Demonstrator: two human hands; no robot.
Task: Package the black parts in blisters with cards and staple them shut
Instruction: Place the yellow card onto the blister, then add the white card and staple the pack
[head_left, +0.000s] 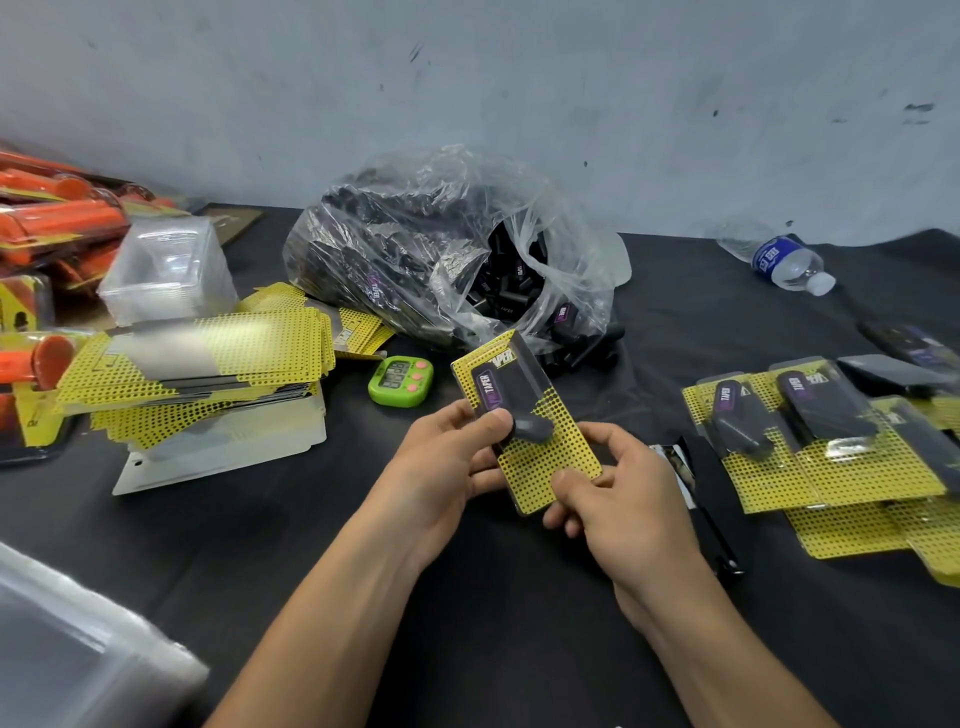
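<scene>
**Hands pinched one pack over the table's middle**

My left hand held the pack from its left side. The thumb pressed on the clear front over the black part, and the fingers were curled behind. My right hand pinched the pack's near corner, thumb on the yellow dotted card and fingers tucked under its right edge. The pack was tilted, with its top end leaning away towards the far edge, and it was lifted clear of the black table. The part sat inside the blister against the card, with its purple label facing up.

A clear bag of loose black parts slumped just beyond the pack, near the far edge, with its mouth open towards me. A green timer stood between the bag and my left hand. Towards the left edge lay a loose pile of cards, with a stack of empty blisters behind it. Orange goods were heaped at the far-left corner.

Filled packs overlapped one another along the right edge. A long black tool lay between them and my right hand; I could not tell what it was. A water bottle lay on its side near the far-right corner. Blurred clear plastic filled the near-left corner.
</scene>
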